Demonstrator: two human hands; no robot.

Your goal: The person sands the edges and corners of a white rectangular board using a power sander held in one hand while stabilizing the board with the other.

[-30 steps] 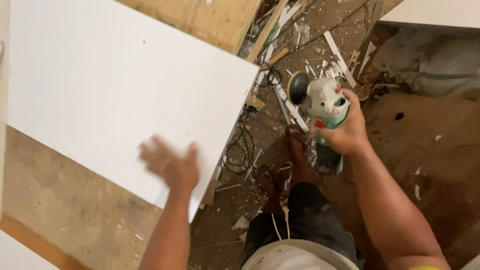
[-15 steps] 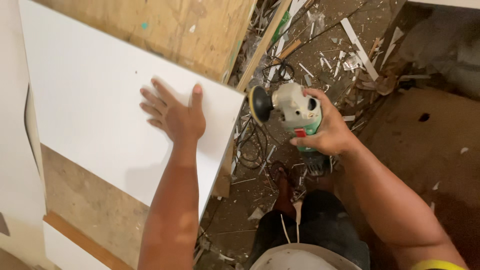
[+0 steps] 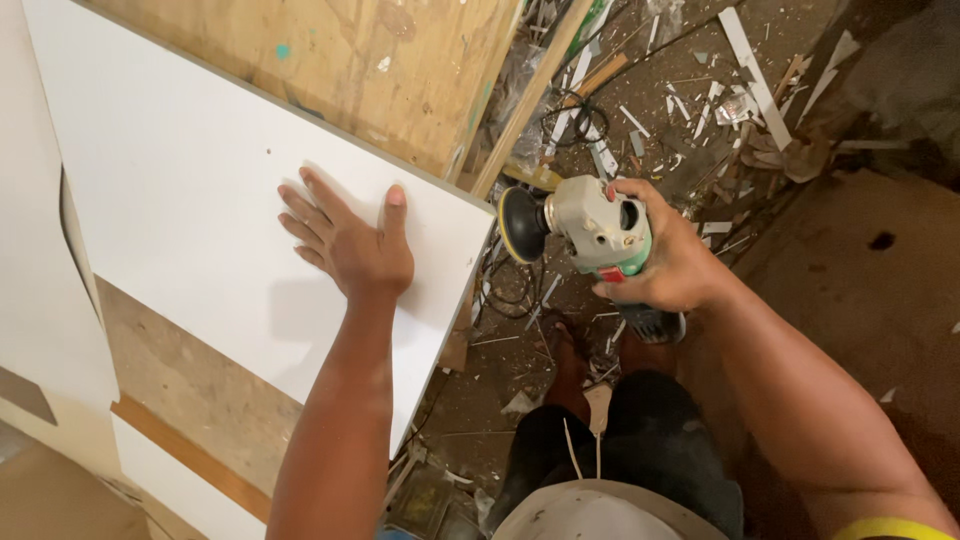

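My left hand (image 3: 350, 245) lies flat, pinning the white board (image 3: 200, 200); my right hand (image 3: 665, 265) grips the sander (image 3: 590, 230), its disc just off the board's edge. Sanding that edge needs steady contact.

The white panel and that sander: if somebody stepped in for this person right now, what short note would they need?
Left hand: flat on the white panel, fingers spread, near its right edge.
Right hand: gripping the sander, held in the air, its black disc facing the panel's edge but apart from it.
Panel lies on a plywood bench; its right edge overhangs the littered floor.
Done: panel laid and pinned, tool in hand.
Left: the disc has not yet met the edge; whether the tool is running cannot be told.
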